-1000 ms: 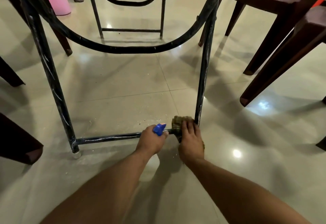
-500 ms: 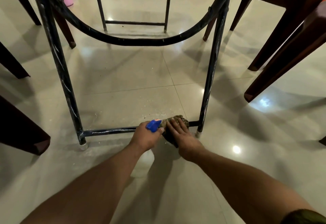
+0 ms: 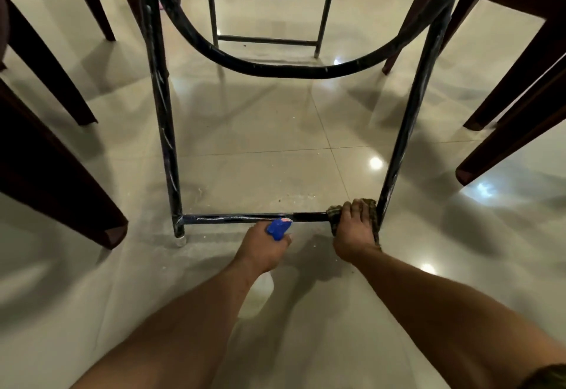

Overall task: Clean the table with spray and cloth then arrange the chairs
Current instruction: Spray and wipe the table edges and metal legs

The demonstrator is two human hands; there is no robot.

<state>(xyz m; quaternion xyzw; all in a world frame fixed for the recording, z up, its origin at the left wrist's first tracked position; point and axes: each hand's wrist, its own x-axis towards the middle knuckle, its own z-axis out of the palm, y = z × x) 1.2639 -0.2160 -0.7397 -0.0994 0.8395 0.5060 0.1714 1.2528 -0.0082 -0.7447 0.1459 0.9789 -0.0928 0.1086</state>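
1. The cloth (image 3: 334, 216) is wrapped over the right end of the low crossbar (image 3: 239, 219) of the table frame (image 3: 162, 113), touching the frame's right leg (image 3: 407, 143). The right hand (image 3: 355, 232) grips it, fingers curled over cloth and bar
2. The left hand (image 3: 260, 251) is closed round the spray bottle (image 3: 278, 228). Only the bottle's blue head shows, and it points at the bar's middle
3. Step in hand, by my reading: wiping down the table's lower frame, with the chairs not yet arranged
4. The next move likely calls for drawing the cloth leftward along the bar, where pale streaks show, keeping it pressed on
5. Counted: one cloth, one bottle, two hands. The near frame has two upright legs, one crossbar and one curved brace (image 3: 275, 67), and a second frame (image 3: 269, 40) stands further back on the tiled floor (image 3: 260, 131)
6. Brown chair legs (image 3: 61, 180) stand at least three to each side. How many chairs that makes I cannot tell
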